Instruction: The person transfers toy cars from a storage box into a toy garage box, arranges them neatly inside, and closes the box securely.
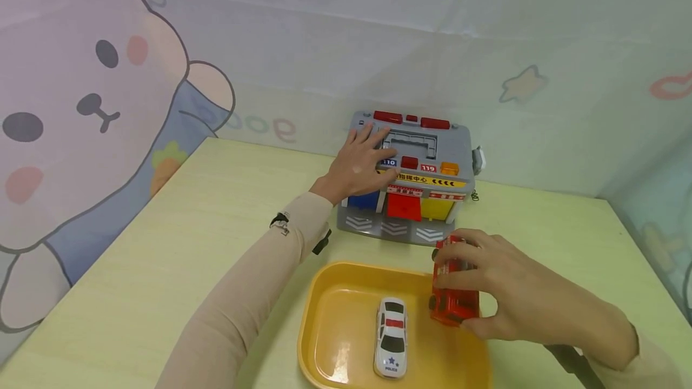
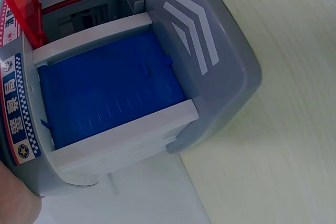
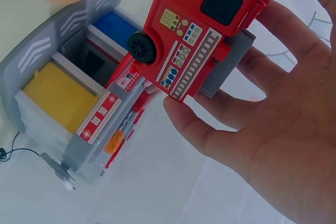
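Note:
My left hand [image 1: 359,164] rests with spread fingers on the roof of a grey toy garage [image 1: 456,143]. The garage's middle bay has its red door [image 1: 404,209] swung up, and a dark interior shows in both wrist views. On one side the blue door [image 2: 110,87] is down; on the other, so is the yellow door [image 3: 60,98]. My right hand [image 1: 500,275] grips a red toy fire truck [image 3: 184,40] by its sides, between thumb and fingers. In the head view the truck overlaps the tray's far right corner, just in front of the garage ramp.
A yellow tray [image 1: 306,341] stands in front of the garage, with a white toy police car [image 1: 391,338] lying in it. Behind the pale table [image 1: 238,209] hangs a printed cloth [image 1: 324,35]. A small grey nozzle on a cord [image 3: 58,166] hangs off the garage's side.

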`<state>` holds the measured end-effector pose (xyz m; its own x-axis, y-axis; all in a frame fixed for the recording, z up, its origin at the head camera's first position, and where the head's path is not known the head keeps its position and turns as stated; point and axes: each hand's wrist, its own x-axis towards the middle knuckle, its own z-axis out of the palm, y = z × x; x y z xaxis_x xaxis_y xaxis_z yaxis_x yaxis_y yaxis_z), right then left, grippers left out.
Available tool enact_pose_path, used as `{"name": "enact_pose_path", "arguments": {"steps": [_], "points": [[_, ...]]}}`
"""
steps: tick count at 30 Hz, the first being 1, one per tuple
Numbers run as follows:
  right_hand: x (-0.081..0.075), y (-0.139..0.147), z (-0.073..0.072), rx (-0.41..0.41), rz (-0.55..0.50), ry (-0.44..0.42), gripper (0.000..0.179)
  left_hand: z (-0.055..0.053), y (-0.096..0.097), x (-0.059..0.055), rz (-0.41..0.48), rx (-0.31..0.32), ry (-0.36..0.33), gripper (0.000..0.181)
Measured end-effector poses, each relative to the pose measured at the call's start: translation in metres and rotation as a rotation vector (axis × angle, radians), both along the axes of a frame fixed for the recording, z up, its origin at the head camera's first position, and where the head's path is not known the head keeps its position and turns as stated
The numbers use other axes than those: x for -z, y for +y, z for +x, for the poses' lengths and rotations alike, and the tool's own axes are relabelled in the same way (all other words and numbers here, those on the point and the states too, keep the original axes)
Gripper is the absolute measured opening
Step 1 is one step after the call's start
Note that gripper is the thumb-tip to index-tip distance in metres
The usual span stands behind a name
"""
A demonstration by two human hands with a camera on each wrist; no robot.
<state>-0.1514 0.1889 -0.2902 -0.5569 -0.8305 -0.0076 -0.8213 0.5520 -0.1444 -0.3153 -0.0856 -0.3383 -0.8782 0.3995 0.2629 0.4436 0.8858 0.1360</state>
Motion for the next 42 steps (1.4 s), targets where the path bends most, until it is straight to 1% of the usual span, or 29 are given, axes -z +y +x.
{"name": "enact_pose_path", "arguments": {"steps": [10,15,23,28,34,39,42], "points": [[0.001,0.001,-0.014,0.010,-0.044,0.075,0.041,-0.001,0.000,0.000,0.017,0.008,-0.002,0.052],[0.001,0.001,-0.021,0.060,-0.058,0.065,0.040,-0.001,0.000,0.001,0.008,0.005,0.003,0.052],[0.006,0.000,-0.031,0.067,-0.108,0.107,0.040,-0.001,0.000,0.002,-0.005,-0.003,0.013,0.053],[0.014,0.002,-0.039,0.072,-0.142,0.131,0.040,-0.001,0.001,0.002,-0.009,0.003,0.017,0.052],[0.029,0.003,-0.049,0.038,-0.180,0.166,0.041,0.000,0.001,0.002,-0.012,0.002,0.013,0.052],[0.040,0.000,-0.056,0.024,-0.199,0.144,0.040,0.001,0.001,0.001,-0.012,-0.002,0.018,0.051],[0.043,-0.002,-0.058,0.045,-0.198,0.112,0.039,0.001,0.001,0.001,-0.012,0.000,0.019,0.051]]}}
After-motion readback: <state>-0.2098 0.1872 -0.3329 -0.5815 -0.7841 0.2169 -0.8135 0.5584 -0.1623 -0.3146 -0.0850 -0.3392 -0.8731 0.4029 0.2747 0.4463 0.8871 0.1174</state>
